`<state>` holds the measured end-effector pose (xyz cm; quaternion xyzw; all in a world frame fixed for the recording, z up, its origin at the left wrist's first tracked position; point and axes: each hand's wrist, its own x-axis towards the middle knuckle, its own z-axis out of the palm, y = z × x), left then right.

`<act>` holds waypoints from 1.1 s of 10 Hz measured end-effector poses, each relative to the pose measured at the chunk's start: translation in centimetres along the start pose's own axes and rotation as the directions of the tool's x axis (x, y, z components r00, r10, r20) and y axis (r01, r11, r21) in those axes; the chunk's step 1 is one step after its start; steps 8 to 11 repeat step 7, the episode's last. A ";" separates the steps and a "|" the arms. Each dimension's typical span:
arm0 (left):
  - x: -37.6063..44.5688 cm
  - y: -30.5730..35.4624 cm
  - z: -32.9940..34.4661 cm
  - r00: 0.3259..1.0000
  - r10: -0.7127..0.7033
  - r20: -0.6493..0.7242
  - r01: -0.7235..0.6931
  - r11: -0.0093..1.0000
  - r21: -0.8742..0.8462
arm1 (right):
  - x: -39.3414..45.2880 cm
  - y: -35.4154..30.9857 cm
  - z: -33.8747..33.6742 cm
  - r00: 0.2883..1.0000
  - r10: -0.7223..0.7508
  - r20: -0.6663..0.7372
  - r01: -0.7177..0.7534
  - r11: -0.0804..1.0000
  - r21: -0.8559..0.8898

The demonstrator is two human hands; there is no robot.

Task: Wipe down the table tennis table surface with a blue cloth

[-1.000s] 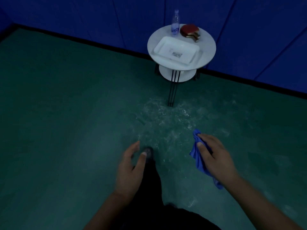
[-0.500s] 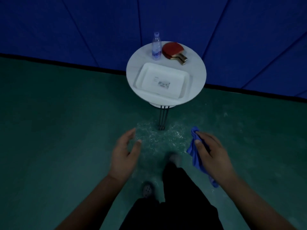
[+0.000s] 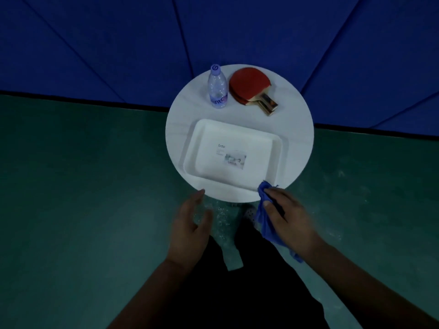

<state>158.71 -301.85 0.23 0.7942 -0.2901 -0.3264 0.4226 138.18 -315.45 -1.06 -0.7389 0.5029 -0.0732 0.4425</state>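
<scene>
My right hand [image 3: 288,218] grips a crumpled blue cloth [image 3: 266,222], its top corner just over the near right edge of a small round white table [image 3: 180,129]. The cloth hangs down under my palm towards my wrist. My left hand [image 3: 190,226] hovers with relaxed fingers and holds nothing, its fingertips just short of the table's near rim. No table tennis table is in view.
On the round table lie a white rectangular tray [image 3: 275,148], a clear water bottle [image 3: 217,87] and red paddles [image 3: 251,87] at the back. Blue padded wall panels [image 3: 118,43] stand behind it. The green floor [image 3: 83,186] spreads around; my dark trouser legs [image 3: 237,293] fill the bottom.
I have walked up to the round table, which now sits right in front of my hands. Both hands kept their pose, the right still gripping the cloth.
</scene>
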 end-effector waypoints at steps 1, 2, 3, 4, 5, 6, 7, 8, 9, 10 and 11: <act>4.8 1.0 0.5 1.000 0.019 0.019 -0.019 1.000 -0.006 | 5.5 -0.4 1.3 0.998 0.057 -0.027 -0.057 0.998 0.000; 9.6 -0.4 1.2 0.997 0.008 0.071 -0.008 1.000 -0.001 | 11.4 -0.1 4.6 0.993 0.108 -0.047 -0.109 0.994 -0.012; 13.6 -2.1 1.4 0.993 0.016 0.114 -0.019 0.999 0.032 | 16.8 0.2 8.4 0.970 0.229 -0.083 -0.229 0.973 0.004; 16.6 -3.7 1.0 0.988 0.015 0.152 -0.025 0.997 0.066 | 21.3 -0.2 12.0 0.888 0.426 -0.172 -0.404 0.902 0.150; 18.6 -4.6 0.5 0.984 0.029 0.177 -0.045 0.996 0.083 | 24.5 -1.1 14.1 0.819 0.527 -0.227 -0.484 0.847 0.220; 20.1 -5.8 -0.3 0.984 0.050 0.170 -0.062 0.996 0.066 | 25.6 -0.4 15.4 0.820 0.551 -0.154 -0.532 0.833 0.149; 21.0 -5.8 -1.1 0.983 0.029 0.180 -0.042 0.997 0.071 | 25.2 0.7 14.4 0.801 0.586 -0.126 -0.579 0.810 0.087; 21.0 -5.8 -1.1 0.983 0.029 0.180 -0.042 0.997 0.071 | 25.2 0.7 14.4 0.801 0.586 -0.126 -0.579 0.810 0.087; 21.0 -5.8 -1.1 0.983 0.029 0.180 -0.042 0.997 0.071 | 25.2 0.7 14.4 0.801 0.586 -0.126 -0.579 0.810 0.087; 21.0 -5.8 -1.1 0.983 0.029 0.180 -0.042 0.997 0.071 | 25.2 0.7 14.4 0.801 0.586 -0.126 -0.579 0.810 0.087; 21.0 -5.8 -1.1 0.983 0.029 0.180 -0.042 0.997 0.071 | 25.2 0.7 14.4 0.801 0.586 -0.126 -0.579 0.810 0.087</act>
